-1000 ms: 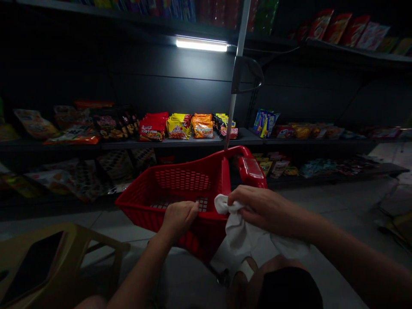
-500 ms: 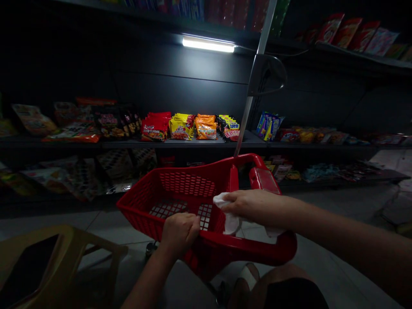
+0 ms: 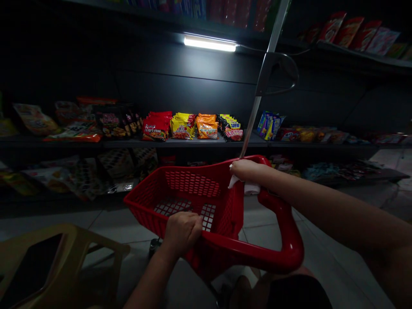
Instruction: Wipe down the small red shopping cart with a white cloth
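A red plastic shopping basket [image 3: 189,189] with a mesh floor stands in front of me on the tiled floor. My left hand [image 3: 182,231] is closed round its near rim. My right hand [image 3: 247,171] is stretched to the far right corner of the basket, closed on a white cloth [image 3: 251,187] pressed against the red frame. A silver telescopic pull handle [image 3: 262,83] rises from that corner. The basket's thick red handle loop [image 3: 283,240] curves round on the right, under my forearm.
Dark shelves [image 3: 180,143] carry snack and noodle packets [image 3: 182,126] under a strip light [image 3: 210,43]. More packets lie on the lower shelf and the upper right shelf. A yellowish plastic stool [image 3: 54,262] with a dark phone-like slab stands at lower left. My knee shows at the bottom.
My right hand has moved with the cloth from the near rim up to the far right corner of the basket. The basket has tilted and swung right. My left hand keeps its hold.
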The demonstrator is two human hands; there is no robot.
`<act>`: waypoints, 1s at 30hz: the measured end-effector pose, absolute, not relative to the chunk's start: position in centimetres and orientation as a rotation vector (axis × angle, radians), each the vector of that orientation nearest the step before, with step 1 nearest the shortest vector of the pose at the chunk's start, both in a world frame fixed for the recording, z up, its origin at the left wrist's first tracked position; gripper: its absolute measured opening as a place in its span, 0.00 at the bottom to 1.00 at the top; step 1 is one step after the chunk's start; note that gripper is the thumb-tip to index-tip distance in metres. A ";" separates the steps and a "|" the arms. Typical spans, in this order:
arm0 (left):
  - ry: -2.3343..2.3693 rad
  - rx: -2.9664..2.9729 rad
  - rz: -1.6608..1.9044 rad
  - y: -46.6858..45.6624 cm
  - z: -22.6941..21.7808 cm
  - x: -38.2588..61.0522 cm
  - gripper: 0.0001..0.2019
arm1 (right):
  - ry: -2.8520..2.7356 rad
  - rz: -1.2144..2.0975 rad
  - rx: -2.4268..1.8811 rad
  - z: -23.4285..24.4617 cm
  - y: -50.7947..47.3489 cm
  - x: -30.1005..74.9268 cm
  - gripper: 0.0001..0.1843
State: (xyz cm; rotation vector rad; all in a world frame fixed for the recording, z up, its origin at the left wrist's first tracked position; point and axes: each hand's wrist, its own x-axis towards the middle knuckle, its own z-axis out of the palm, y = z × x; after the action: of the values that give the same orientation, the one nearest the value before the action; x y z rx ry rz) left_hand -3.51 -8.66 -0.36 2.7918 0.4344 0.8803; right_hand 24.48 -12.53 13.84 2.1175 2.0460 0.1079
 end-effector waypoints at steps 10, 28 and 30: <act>0.278 2.757 0.850 -6.8 -0.2 -4.4 0.21 | 2.928 -0.621 1.493 16.9 -26.6 12.0 0.15; 0.327 2.484 0.592 -11.6 4.0 -2.8 0.22 | 2.770 0.637 1.962 10.6 -32.2 9.6 0.07; 0.298 2.468 0.652 -12.9 4.2 -2.6 0.21 | 2.803 0.667 1.884 10.6 -31.7 9.8 0.07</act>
State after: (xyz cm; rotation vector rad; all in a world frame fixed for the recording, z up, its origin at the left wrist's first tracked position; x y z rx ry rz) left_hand -2.56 -12.95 4.23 2.4679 0.2985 0.6518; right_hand 9.82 -31.72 10.57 1.8843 2.8031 0.6669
